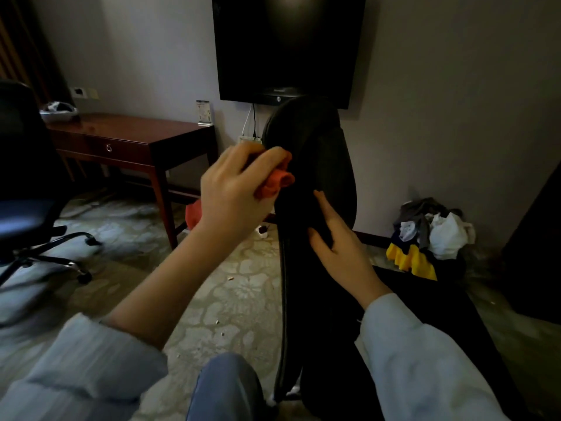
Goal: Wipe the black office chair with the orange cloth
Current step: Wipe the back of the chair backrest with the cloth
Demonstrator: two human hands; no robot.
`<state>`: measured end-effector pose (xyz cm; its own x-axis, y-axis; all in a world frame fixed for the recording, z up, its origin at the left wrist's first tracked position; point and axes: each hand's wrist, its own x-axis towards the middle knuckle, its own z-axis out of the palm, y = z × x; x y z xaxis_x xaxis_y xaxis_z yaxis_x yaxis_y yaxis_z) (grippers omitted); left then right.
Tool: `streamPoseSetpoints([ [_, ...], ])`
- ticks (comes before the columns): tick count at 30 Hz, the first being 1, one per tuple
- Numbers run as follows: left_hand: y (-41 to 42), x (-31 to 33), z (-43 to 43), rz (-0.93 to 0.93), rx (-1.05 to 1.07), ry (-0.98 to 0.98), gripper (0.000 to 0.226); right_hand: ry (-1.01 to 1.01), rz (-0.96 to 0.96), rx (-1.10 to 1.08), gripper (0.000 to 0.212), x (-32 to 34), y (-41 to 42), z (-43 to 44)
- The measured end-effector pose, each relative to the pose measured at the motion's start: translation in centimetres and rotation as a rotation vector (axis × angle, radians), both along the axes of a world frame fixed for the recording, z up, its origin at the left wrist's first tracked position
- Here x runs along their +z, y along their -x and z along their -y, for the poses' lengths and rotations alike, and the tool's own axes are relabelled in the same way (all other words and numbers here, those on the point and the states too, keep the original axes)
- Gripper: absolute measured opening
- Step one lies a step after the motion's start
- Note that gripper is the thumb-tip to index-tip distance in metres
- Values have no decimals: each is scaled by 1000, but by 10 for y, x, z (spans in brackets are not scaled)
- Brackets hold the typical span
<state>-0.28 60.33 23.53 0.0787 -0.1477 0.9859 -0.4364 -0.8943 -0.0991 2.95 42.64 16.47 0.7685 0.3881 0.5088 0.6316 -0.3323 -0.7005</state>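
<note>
A black office chair [321, 165] fills the middle of the view, its curved backrest seen edge-on in front of me. My left hand [233, 186] grips a bunched orange cloth [274, 180] and holds it against the left edge of the backrest near its top. My right hand [337, 238] holds the backrest lower down, thumb on the near face, fingers stretched along the dark surface. Both sleeves are pale blue.
A wooden desk [130, 138] with a drawer stands at the left wall, a second office chair [27, 189] further left. A dark wall screen [288, 47] hangs behind. A heap of clothes [431, 235] lies at the right. Something red [192, 214] sits under the desk.
</note>
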Motion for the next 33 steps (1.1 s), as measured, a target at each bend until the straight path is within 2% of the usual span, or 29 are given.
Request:
streamPoseSetpoints([
  [4,0,-21,9,-85,-7,10,19,-30,9,-7,59,-1,-5,-4],
  [11,2,-125,18,-333,-89,-77,28,-61,61,-3,68,-16,-20,-2],
  [14,1,-118,7,-362,-178,28,29,-31,4,14,72,-24,-24,0],
  [18,-7,-77,-5,-251,-274,248,28,-41,-44,13,75,-30,-24,-3],
  [21,-19,-63,-11,-220,-271,309,27,-10,-13,-9,81,-36,-24,-10],
  [27,-27,-99,-4,-291,-416,377,24,14,-16,-31,82,-42,-25,-13],
  [33,-20,-146,-12,-478,-460,372,25,23,-8,-45,75,-42,-31,-12],
])
